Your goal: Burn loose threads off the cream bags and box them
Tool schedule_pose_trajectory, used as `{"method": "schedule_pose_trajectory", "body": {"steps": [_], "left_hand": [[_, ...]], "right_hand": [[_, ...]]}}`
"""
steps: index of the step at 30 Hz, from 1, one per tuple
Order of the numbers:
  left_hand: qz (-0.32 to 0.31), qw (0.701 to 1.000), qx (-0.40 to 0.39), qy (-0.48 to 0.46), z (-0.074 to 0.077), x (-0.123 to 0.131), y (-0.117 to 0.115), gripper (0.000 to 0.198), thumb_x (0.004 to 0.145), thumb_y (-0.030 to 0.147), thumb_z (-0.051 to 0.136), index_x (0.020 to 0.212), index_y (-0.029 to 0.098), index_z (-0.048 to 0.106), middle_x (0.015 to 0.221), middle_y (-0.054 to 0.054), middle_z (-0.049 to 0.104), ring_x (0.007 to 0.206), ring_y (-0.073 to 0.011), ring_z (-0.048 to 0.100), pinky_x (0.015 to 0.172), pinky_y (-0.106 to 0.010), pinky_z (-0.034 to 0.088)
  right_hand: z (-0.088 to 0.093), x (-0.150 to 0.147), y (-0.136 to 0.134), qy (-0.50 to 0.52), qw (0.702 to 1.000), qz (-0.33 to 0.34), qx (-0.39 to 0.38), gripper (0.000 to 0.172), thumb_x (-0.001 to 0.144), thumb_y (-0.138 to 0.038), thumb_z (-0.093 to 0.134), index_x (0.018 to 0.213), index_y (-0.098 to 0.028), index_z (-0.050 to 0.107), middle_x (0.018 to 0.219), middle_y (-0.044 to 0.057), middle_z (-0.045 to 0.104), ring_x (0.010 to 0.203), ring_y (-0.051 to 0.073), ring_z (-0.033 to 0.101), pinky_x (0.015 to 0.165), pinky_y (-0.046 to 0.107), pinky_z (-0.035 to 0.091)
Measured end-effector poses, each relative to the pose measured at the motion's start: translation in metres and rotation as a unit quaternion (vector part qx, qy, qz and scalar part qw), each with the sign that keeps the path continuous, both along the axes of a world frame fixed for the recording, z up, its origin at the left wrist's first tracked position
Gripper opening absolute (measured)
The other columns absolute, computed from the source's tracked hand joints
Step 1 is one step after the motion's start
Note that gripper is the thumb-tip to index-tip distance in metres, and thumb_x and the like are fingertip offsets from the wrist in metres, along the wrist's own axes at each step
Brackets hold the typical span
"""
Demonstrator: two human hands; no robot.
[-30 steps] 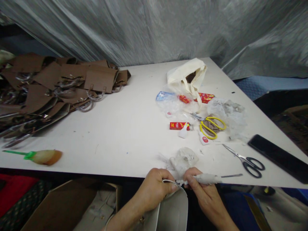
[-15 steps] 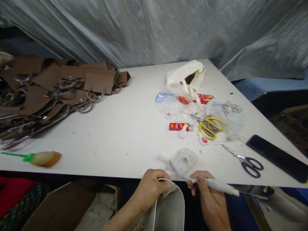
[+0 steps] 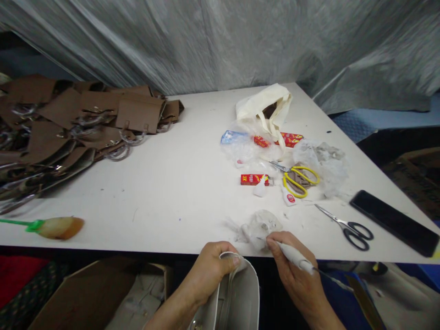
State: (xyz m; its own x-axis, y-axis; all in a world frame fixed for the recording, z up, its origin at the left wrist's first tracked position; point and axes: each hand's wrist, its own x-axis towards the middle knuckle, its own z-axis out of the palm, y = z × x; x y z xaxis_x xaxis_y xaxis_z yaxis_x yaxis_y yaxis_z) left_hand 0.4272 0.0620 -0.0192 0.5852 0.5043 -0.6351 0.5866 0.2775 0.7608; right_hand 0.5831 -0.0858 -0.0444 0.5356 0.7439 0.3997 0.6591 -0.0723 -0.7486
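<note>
Below the table's near edge, my left hand (image 3: 212, 271) is closed on the rim of a white bag-like piece (image 3: 242, 298) that hangs in my lap. My right hand (image 3: 295, 275) grips a white pen-like tool (image 3: 296, 258) with a thin dark tail that trails to the right. Its tip points up-left toward a crumpled clear plastic scrap (image 3: 260, 226) on the white table (image 3: 178, 192), close to my fingers.
Brown leather bag pieces with clear ring handles (image 3: 68, 126) are piled at the left. Mid-right lie a cream tote (image 3: 266, 107), red boxes (image 3: 253, 179), yellow scissors (image 3: 299, 180), black scissors (image 3: 352, 225) and a phone (image 3: 393, 222). A brush (image 3: 51, 227) lies front left, above a cardboard box (image 3: 92, 298).
My right hand swung the tool from lying level to pointing up-left at the plastic scrap. The two hands drew apart, and the left hand sank a little with the white piece.
</note>
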Motion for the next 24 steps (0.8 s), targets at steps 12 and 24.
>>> {"method": "schedule_pose_trajectory", "body": {"steps": [12,24], "left_hand": [[0.020,0.998,-0.067,-0.004,0.003,-0.006,0.002,0.022,0.057,0.034,0.075,0.067,0.016,0.071,0.059,0.000,0.063,0.061,-0.0152,0.050,0.063,-0.029,0.037],[0.030,0.993,-0.108,-0.028,-0.002,-0.008,0.000,0.028,0.055,0.034,0.084,0.073,0.014,0.073,0.064,0.000,0.066,0.065,-0.0146,0.052,0.068,-0.029,0.038]], "right_hand": [[0.010,0.009,0.007,-0.038,0.998,0.021,-0.054,0.023,0.108,-0.031,0.051,0.092,-0.022,0.066,0.086,0.007,0.071,0.076,0.022,0.064,0.072,0.034,0.045],[-0.002,-0.030,-0.006,0.358,0.933,0.018,-0.024,0.042,0.106,-0.051,0.049,0.084,-0.020,0.067,0.067,0.000,0.064,0.065,0.016,0.062,0.062,0.024,0.047]]}}
